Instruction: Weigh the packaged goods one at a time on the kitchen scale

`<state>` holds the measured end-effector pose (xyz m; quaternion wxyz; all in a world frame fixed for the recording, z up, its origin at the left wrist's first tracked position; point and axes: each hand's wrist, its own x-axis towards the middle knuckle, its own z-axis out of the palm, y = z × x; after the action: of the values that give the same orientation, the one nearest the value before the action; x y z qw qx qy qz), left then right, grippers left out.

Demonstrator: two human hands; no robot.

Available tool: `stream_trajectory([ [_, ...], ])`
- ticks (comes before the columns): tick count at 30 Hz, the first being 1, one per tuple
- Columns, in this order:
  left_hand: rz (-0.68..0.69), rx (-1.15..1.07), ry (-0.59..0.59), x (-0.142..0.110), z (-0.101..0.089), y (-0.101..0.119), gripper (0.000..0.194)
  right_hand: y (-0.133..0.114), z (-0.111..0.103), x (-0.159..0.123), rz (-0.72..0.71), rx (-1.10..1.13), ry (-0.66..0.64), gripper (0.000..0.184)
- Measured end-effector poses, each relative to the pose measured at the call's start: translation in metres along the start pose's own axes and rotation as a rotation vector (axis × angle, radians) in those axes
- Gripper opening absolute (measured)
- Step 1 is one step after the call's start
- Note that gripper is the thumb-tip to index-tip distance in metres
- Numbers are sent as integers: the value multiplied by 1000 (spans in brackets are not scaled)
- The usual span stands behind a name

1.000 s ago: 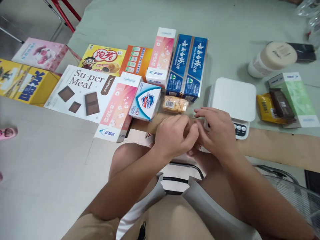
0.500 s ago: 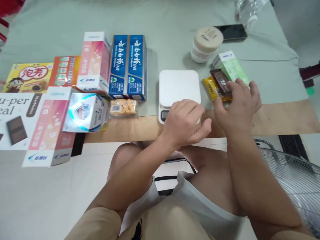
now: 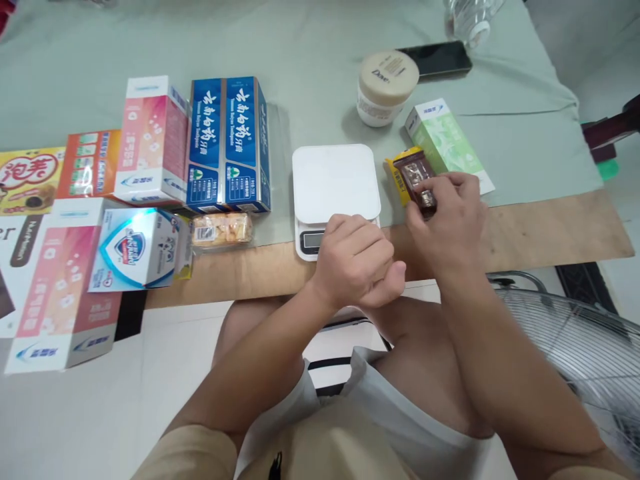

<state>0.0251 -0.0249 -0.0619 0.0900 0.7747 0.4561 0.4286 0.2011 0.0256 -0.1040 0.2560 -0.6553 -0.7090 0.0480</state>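
Observation:
My right hand (image 3: 447, 217) pinches the near end of a brown wrapped snack bar (image 3: 416, 172) between thumb and fingers. The bar lies partly over a yellow snack packet (image 3: 397, 181). Just behind that hand sits a green and white box (image 3: 447, 137). My left hand (image 3: 357, 260) is curled in a loose fist, thumb out to the side, in front of a white kitchen scale (image 3: 336, 183). It covers part of the scale's front edge and display (image 3: 313, 241). Nothing shows in this fist, and nothing lies on the weighing plate.
Blue toothpaste boxes (image 3: 227, 143), pink and white boxes (image 3: 150, 143), a soap box (image 3: 137, 248) and a clear-wrapped biscuit pack (image 3: 223, 230) stand at left. Behind the scale are a cream jar (image 3: 387, 87), a phone (image 3: 440, 59) and a plastic bottle (image 3: 473, 23). A fan (image 3: 565, 353) stands right.
My right hand has moved from open above the snacks to a pinch on the brown bar, whose near end is now turned toward me. My left fingers have curled tighter. The view has shifted slightly.

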Motion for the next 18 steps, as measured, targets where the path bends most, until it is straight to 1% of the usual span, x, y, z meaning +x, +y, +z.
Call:
stream_trajectory([
  [2,-1,-10,-3,-2,-10,-2,31,-6,-7,1,-51,73,76,17],
  [4,-17,-13,12,-5,-22,-6,31,-22,-17,2,-115,150,116,19],
  [5,-26,-8,26,-7,-28,-9,30,-33,-21,2,-147,182,98,19],
  [7,-51,22,55,-10,-41,-17,30,-58,-25,1,-220,219,3,21],
  [9,-81,63,86,-14,-52,-25,30,-79,-21,0,-278,223,-110,26],
  [11,-122,91,95,-17,-61,-32,29,-90,-12,-1,-301,219,-191,35],
  [14,-206,106,77,-22,-68,-37,23,-90,-3,-2,-292,213,-225,46],
  [16,-279,100,67,-24,-70,-38,16,-84,-2,-2,-294,222,-201,49],
  [18,-329,73,59,-24,-71,-38,16,-78,-3,-3,-276,238,-170,50],
])
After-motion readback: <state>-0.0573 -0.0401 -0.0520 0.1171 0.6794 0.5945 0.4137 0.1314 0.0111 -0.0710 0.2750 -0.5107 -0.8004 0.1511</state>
